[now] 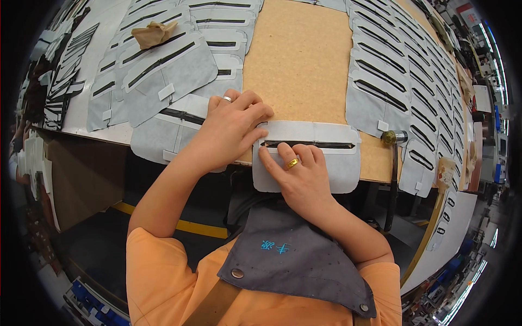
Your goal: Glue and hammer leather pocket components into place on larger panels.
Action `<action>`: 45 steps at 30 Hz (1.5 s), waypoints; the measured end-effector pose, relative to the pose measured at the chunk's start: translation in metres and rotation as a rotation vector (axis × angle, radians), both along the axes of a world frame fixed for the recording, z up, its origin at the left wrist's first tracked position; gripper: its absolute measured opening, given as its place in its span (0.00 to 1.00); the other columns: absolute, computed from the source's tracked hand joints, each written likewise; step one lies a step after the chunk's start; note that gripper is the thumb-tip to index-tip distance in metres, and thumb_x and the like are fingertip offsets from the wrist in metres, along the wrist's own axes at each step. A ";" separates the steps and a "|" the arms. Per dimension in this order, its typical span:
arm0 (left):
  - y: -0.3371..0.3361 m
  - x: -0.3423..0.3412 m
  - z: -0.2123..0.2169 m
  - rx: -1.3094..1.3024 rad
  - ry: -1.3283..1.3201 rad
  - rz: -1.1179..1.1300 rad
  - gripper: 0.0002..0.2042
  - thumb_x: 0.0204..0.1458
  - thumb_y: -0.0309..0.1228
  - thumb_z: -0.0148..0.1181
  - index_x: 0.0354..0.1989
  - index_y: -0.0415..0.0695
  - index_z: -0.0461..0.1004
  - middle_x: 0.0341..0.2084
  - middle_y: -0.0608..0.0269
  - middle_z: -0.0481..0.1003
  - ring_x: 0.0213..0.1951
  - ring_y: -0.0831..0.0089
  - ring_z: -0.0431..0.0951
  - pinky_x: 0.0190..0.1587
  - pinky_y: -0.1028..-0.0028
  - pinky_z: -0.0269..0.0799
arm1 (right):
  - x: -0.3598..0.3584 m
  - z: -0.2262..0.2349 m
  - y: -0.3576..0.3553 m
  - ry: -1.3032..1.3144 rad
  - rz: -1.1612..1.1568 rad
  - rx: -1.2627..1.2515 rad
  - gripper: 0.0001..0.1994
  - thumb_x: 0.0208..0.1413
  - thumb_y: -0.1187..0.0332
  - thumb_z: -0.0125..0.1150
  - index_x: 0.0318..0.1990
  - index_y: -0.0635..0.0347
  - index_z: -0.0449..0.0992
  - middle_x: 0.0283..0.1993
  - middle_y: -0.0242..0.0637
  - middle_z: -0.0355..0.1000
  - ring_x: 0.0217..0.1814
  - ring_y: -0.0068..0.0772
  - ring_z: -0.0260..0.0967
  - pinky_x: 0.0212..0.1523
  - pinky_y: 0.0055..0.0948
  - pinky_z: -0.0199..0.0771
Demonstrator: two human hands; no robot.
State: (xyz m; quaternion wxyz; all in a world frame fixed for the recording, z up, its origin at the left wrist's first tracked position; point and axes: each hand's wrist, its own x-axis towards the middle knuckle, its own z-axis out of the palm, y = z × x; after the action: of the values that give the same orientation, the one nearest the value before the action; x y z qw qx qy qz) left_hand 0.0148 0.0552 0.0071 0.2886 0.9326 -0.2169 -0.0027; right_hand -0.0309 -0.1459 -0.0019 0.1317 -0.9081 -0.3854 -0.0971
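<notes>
A grey-white panel (305, 176) with a long slot holding a black zipper (326, 145) lies at the table's front edge, partly overhanging it. My left hand (234, 127), a silver ring on one finger, is at the panel's upper left corner. Its fingers are bent, with a gap between thumb and index finger, and the thumb touches the panel's edge. My right hand (302, 171), wearing a gold-coloured ring, rests on the panel from below. Its fingertips press along the left part of the zipper, with the thumb near the zipper's left end.
Overlapping panels with zippers (168, 70) cover the left side, a crumpled brown scrap (154, 35) on top. More panels (378, 81) lie in rows at right. A hammer (394, 137) with a black handle hangs over the front edge. Black strips (68, 76) lie far left.
</notes>
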 end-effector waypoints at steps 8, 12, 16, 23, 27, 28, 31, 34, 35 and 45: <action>-0.003 -0.004 -0.004 0.013 -0.116 0.080 0.13 0.47 0.30 0.62 0.43 0.48 0.73 0.40 0.64 0.69 0.45 0.63 0.67 0.47 0.65 0.55 | 0.009 0.009 -0.002 0.090 0.035 0.010 0.25 0.46 0.73 0.56 0.57 0.50 0.70 0.44 0.35 0.67 0.45 0.37 0.62 0.51 0.38 0.58; -0.020 -0.026 -0.003 -0.092 -0.227 0.103 0.12 0.48 0.26 0.60 0.42 0.44 0.73 0.40 0.60 0.71 0.43 0.61 0.71 0.46 0.65 0.60 | 0.039 0.012 -0.050 0.013 -0.179 0.266 0.22 0.48 0.72 0.59 0.54 0.53 0.71 0.42 0.37 0.68 0.46 0.40 0.63 0.51 0.38 0.57; -0.071 -0.054 -0.016 -0.184 -0.228 -0.182 0.13 0.47 0.25 0.58 0.44 0.39 0.73 0.44 0.58 0.71 0.51 0.62 0.70 0.51 0.64 0.63 | 0.067 0.022 -0.072 0.267 -0.239 0.144 0.14 0.48 0.68 0.62 0.44 0.56 0.73 0.39 0.37 0.69 0.47 0.40 0.63 0.52 0.38 0.56; -0.091 -0.063 -0.032 -0.027 -0.328 -0.189 0.20 0.48 0.23 0.57 0.53 0.36 0.70 0.56 0.55 0.68 0.59 0.59 0.68 0.58 0.63 0.64 | 0.083 0.021 -0.074 0.418 -0.153 0.078 0.10 0.47 0.69 0.64 0.37 0.56 0.72 0.35 0.33 0.69 0.42 0.36 0.64 0.51 0.34 0.57; -0.092 -0.064 -0.032 -0.036 -0.333 -0.181 0.21 0.48 0.22 0.57 0.53 0.35 0.70 0.57 0.53 0.67 0.61 0.57 0.66 0.61 0.59 0.62 | 0.080 0.016 -0.071 0.340 -0.099 0.079 0.08 0.47 0.69 0.63 0.35 0.57 0.72 0.33 0.33 0.68 0.42 0.36 0.64 0.50 0.34 0.58; -0.091 -0.063 -0.032 -0.034 -0.334 -0.179 0.21 0.48 0.22 0.57 0.53 0.35 0.70 0.57 0.53 0.67 0.61 0.57 0.66 0.61 0.59 0.62 | 0.079 0.020 -0.067 0.423 -0.141 0.119 0.08 0.48 0.69 0.63 0.34 0.57 0.71 0.32 0.33 0.68 0.42 0.37 0.64 0.49 0.34 0.58; -0.091 -0.061 -0.031 -0.042 -0.308 -0.194 0.21 0.48 0.22 0.57 0.54 0.35 0.69 0.58 0.53 0.67 0.61 0.56 0.65 0.63 0.57 0.60 | 0.083 0.029 -0.062 0.599 -0.198 0.114 0.07 0.48 0.70 0.62 0.33 0.57 0.71 0.32 0.34 0.68 0.42 0.39 0.63 0.48 0.35 0.58; -0.093 -0.060 -0.034 -0.074 -0.301 -0.204 0.21 0.48 0.21 0.57 0.53 0.35 0.69 0.58 0.52 0.66 0.61 0.54 0.65 0.63 0.55 0.59 | 0.080 0.027 -0.063 0.418 -0.162 0.088 0.05 0.49 0.71 0.61 0.32 0.57 0.71 0.31 0.34 0.67 0.40 0.38 0.63 0.45 0.34 0.58; -0.093 -0.060 -0.036 -0.088 -0.289 -0.199 0.21 0.48 0.21 0.57 0.53 0.36 0.69 0.59 0.51 0.65 0.62 0.52 0.64 0.64 0.54 0.58 | 0.079 0.027 -0.062 0.147 -0.106 0.107 0.04 0.50 0.72 0.60 0.32 0.57 0.71 0.31 0.35 0.66 0.38 0.38 0.63 0.44 0.34 0.57; -0.105 -0.037 -0.015 -0.001 -0.263 0.026 0.20 0.45 0.25 0.62 0.49 0.43 0.68 0.47 0.54 0.67 0.47 0.55 0.67 0.46 0.60 0.61 | 0.086 0.051 -0.056 -0.076 -0.220 0.272 0.04 0.51 0.74 0.56 0.34 0.58 0.73 0.35 0.35 0.70 0.43 0.35 0.65 0.47 0.34 0.56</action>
State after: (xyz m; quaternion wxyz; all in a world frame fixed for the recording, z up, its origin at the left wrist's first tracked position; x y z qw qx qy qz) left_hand -0.0225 -0.0502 -0.0075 0.2582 0.9274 -0.2408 0.1233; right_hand 0.0549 -0.2022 0.0487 0.2271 -0.9143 -0.2720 -0.1963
